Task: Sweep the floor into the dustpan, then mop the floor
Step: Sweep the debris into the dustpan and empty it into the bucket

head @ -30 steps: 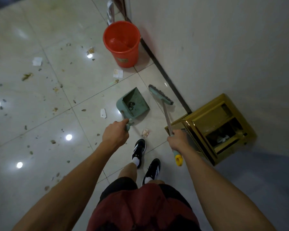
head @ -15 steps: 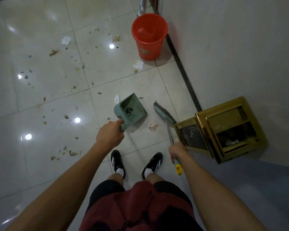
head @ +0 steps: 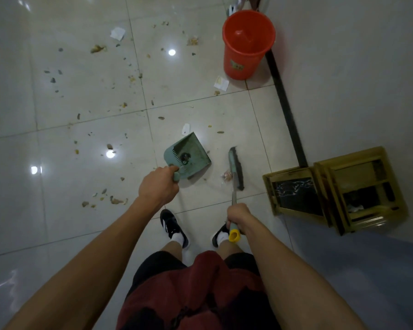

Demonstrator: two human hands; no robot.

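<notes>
My left hand (head: pixel 158 186) grips the handle of a green dustpan (head: pixel 188 157) that rests on the glossy tiled floor (head: pixel 69 163), its mouth facing away and to the right, with a dark clump inside. My right hand (head: pixel 239 216) holds a broom (head: pixel 236 168) by its metal handle, just above the yellow end cap; the green brush head stands on the floor to the right of the pan. A crumpled wrapper (head: pixel 226 176) lies between pan and brush. Scraps, crumbs and bits of paper (head: pixel 117 33) are scattered over the tiles ahead and to the left.
An orange bucket (head: pixel 247 44) stands against the wall at the upper right, a paper scrap (head: pixel 221 82) before it. A gold-framed cabinet (head: pixel 336 189) sits by the wall at right. A dark baseboard strip (head: pixel 285 103) runs along the wall. My shoes (head: pixel 172 225) are just below the pan.
The view has shifted so the bucket and debris sit further right. The broom head has come nearer to me and now stands beside the wrapper. Both hands keep their grips.
</notes>
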